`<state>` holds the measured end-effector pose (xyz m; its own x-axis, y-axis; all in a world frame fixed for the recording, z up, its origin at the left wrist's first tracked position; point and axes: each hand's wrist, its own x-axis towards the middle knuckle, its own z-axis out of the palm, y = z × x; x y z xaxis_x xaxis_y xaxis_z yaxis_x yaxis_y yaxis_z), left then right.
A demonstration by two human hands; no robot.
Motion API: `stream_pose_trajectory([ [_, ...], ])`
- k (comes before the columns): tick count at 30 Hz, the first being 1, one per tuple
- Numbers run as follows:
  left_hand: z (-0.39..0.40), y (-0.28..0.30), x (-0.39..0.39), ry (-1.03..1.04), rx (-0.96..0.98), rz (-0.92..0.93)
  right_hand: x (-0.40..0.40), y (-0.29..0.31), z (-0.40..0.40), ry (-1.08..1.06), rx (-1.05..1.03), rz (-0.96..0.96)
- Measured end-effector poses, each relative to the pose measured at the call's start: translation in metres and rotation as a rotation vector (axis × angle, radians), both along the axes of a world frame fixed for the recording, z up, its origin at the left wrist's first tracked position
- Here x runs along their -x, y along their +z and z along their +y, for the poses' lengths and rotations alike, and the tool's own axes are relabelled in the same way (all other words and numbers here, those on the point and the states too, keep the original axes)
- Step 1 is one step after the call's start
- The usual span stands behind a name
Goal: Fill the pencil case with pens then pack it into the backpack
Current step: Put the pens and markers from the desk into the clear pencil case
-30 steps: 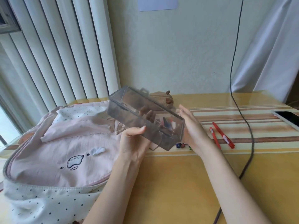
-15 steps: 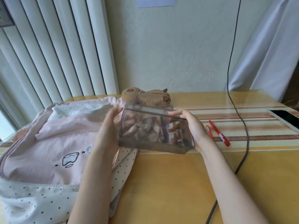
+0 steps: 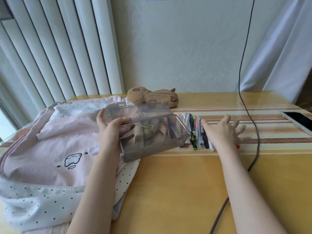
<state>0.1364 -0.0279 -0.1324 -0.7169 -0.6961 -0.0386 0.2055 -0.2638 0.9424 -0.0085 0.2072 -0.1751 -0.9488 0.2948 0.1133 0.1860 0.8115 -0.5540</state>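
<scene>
A clear grey plastic pencil case [image 3: 152, 132] with its lid hinged up is held above the table edge of the backpack by my left hand [image 3: 113, 130], which grips its left end. A row of several pens [image 3: 195, 132] lies on the striped table just right of the case. My right hand [image 3: 222, 130] hovers flat over the pens' right side with fingers spread and nothing in it. The pink and white dotted backpack [image 3: 50, 149] lies flat on the left. A red pen tip [image 3: 238, 146] shows beneath my right hand.
A brown plush pouch [image 3: 152, 97] lies at the back by the wall. A phone [image 3: 298, 121] rests at the right edge. A dark cable [image 3: 253, 125] hangs from the wall and runs across the yellow table [image 3: 177, 191] toward me.
The case was held in both hands and is now in the left hand only, with its lid up. My right hand let go and moved right over the pens, now uncovered.
</scene>
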Motion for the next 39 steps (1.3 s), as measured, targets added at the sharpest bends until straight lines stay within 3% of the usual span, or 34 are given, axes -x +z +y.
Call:
stream_pose_trajectory([
  [2, 0.003, -0.002, 0.001, -0.021, 0.057, -0.002, 0.003, -0.008, 0.002, 0.03, -0.072, -0.132],
  [4, 0.003, -0.005, 0.003, -0.054, 0.073, -0.011, 0.003, -0.013, -0.002, 0.079, -0.133, -0.122],
  [21, 0.004, -0.006, 0.011, -0.059, 0.058, 0.003, 0.019, 0.01, -0.023, 0.254, 0.178, -0.237],
  [29, 0.003, -0.009, 0.011, -0.057, 0.078, 0.003, 0.012, 0.01, -0.015, 0.259, 0.454, -0.14],
  [39, 0.004, -0.01, 0.01, -0.06, 0.102, -0.004, 0.009, 0.014, -0.016, 0.26, 0.581, -0.067],
])
